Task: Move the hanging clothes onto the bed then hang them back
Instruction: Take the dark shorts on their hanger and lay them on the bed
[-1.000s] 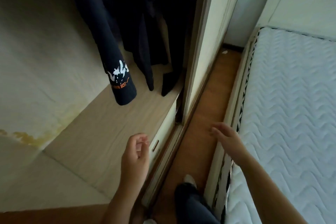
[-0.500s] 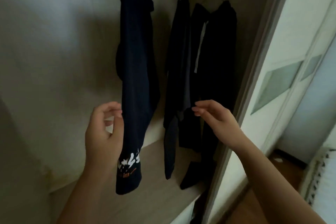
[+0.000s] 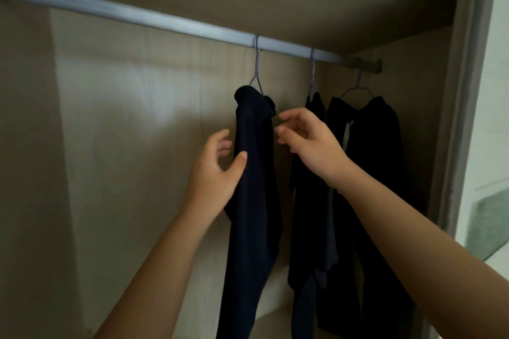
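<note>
Both loose, nothing gripped: left hand (image 3: 217, 173) thumbs the navy top (image 3: 253, 215), right hand (image 3: 308, 143) at its 2 o'clock; grab hanger (image 3: 257, 69) at 12, unhook off rail (image 3: 165, 20).

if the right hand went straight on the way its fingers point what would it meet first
Most likely the navy garment on the leftmost hanger, just below its collar: the right hand points its fingertips at it across a small gap. Depth is unclear, so it might pass in front.
</note>
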A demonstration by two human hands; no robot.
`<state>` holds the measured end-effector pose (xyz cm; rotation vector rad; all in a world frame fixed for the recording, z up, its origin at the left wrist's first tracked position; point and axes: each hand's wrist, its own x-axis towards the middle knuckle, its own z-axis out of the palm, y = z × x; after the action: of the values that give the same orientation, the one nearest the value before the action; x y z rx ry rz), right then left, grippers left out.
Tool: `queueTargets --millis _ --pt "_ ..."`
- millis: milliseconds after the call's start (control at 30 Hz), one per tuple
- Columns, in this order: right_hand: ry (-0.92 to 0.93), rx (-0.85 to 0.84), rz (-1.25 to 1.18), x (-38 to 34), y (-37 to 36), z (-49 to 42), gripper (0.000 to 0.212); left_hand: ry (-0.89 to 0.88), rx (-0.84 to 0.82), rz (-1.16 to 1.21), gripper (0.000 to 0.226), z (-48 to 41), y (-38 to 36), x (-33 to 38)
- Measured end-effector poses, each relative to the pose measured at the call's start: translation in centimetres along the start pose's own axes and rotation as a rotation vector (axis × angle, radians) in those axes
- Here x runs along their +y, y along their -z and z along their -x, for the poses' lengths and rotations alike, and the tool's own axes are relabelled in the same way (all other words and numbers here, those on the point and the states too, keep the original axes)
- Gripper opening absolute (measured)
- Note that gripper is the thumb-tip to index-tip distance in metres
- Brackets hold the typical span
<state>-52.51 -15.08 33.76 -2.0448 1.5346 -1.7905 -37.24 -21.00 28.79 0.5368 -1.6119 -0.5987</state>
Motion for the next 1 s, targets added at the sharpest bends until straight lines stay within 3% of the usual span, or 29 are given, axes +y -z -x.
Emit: queueTargets --millis 67,167,300,433,600,700,800,900,1000 --pt "-0.004 0.043 0.019 -0.8 -0.1 -2.0 0.011 -0.014 -0.026 0.078 0.041 -1.2 -1.1 0.5" --pt "-0.046 0.048 0.102 -1.7 -0.5 -4.7 0.037 -0.041 -0.042 0.172 0.034 -2.2 -2.5 0.6" --pt "-0.162 0.019 0.254 -2.5 -1.2 -7.0 0.055 -0.080 -0.108 0.235 0.033 -2.1 -3.9 0.4" --pt "-0.247 -0.004 0.409 -2.5 -0.6 -8.2 0.037 -0.095 -0.171 0.255 0.036 -2.0 -3.8 -0.1" --pt "-0.448 -0.087 0.363 -2.1 1.6 -9.3 0.019 -0.069 -0.131 0.282 0.033 -2.6 -2.5 -1.4" --pt "-0.457 -0.064 0.642 -1.5 2.3 -10.1 0.015 -0.060 -0.116 0.241 0.028 -2.6 -1.9 -2.2" --pt "-0.410 -0.049 0.765 0.2 1.9 -10.4 0.022 -0.048 -0.117 0.203 0.026 -2.5 -1.4 -2.7" --pt "-0.352 0.084 0.690 2.3 1.4 -10.6 0.037 -0.054 -0.101 0.170 0.025 -2.4 -0.9 -3.2" --pt "-0.325 0.175 0.629 2.9 1.6 -10.9 0.039 -0.051 -0.059 0.170 0.025 -2.6 -0.2 -3.5"
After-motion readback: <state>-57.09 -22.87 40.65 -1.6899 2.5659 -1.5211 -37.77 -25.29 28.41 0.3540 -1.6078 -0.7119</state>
